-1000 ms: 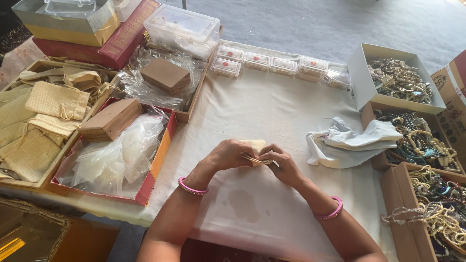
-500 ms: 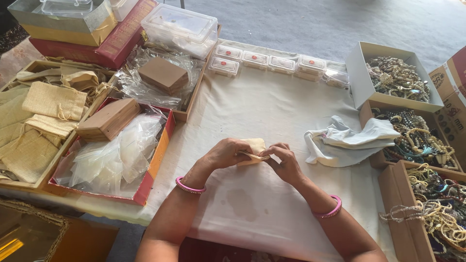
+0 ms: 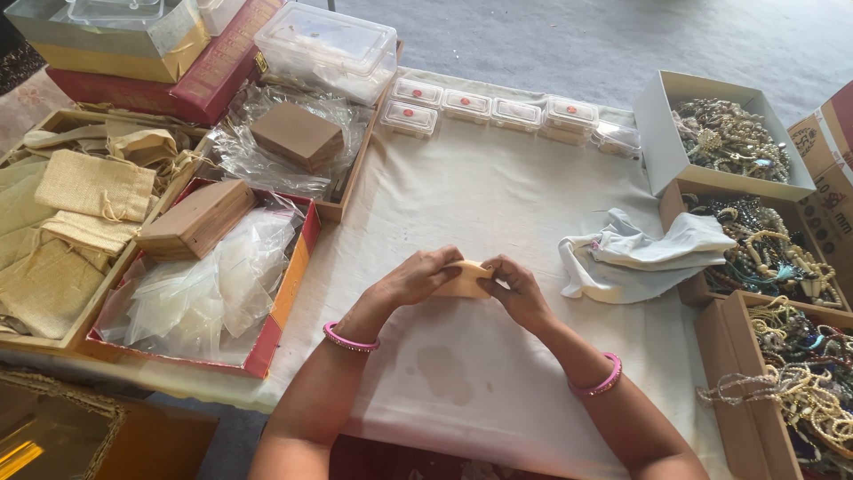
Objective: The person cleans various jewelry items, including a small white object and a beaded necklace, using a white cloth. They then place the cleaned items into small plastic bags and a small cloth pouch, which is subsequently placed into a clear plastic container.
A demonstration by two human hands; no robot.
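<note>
Right now you are holding a small tan pouch [image 3: 466, 279] between both hands, just above the white cloth [image 3: 498, 204] on the table. Your left hand [image 3: 416, 277] is pinching its left end, and your right hand [image 3: 518, 289] is pinching its right end, so the pouch is sitting in the middle, touching the fingers of both hands. Both hands are gripping it, not resting loose. It could slip out, I think, if one hand is letting go too soon, because each hand is only holding a little edge. It could also fall and land on the crumpled white rag [image 3: 635, 253] just to your right. Further right, open boxes of beads [image 3: 729, 138] are standing close to your right elbow, and a quick swing of that arm might bump them. To your left, a red tray of clear bags [image 3: 191, 293] and a tray of bigger tan bags [image 3: 67, 231] are sitting well apart from your hands.
</note>
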